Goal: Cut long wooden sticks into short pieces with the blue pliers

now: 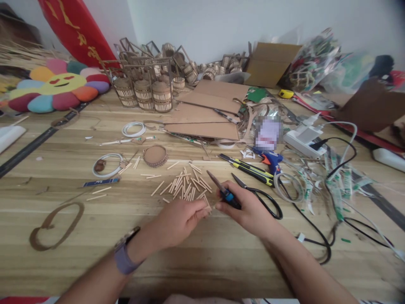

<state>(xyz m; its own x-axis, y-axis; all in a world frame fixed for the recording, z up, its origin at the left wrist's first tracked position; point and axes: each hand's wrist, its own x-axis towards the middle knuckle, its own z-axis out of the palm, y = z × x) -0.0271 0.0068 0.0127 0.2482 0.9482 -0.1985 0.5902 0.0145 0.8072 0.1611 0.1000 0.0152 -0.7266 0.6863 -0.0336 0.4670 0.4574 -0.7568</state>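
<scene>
Over the front middle of the table, my left hand (177, 221) is closed, pinching a few short wooden sticks (207, 205) between thumb and fingers. My right hand (245, 209) is wrapped round a tool with a tapered metal point and a blue-and-black handle (228, 196); its exact kind is hard to make out. The fingertips of both hands nearly meet at the sticks. Just beyond them lies a loose pile of short wooden sticks (183, 185). A round brown disc with a braided rim (155, 156) sits behind the pile.
Black-handled scissors (265, 200), a yellow-and-black utility knife (253, 171) and a blue glue gun (271, 159) lie to the right. Cables run from a white power strip (305, 139). Cardboard sheets (205, 114) and small stick-sided baskets (144, 95) stand behind. A brown strip loop (57, 226) lies left.
</scene>
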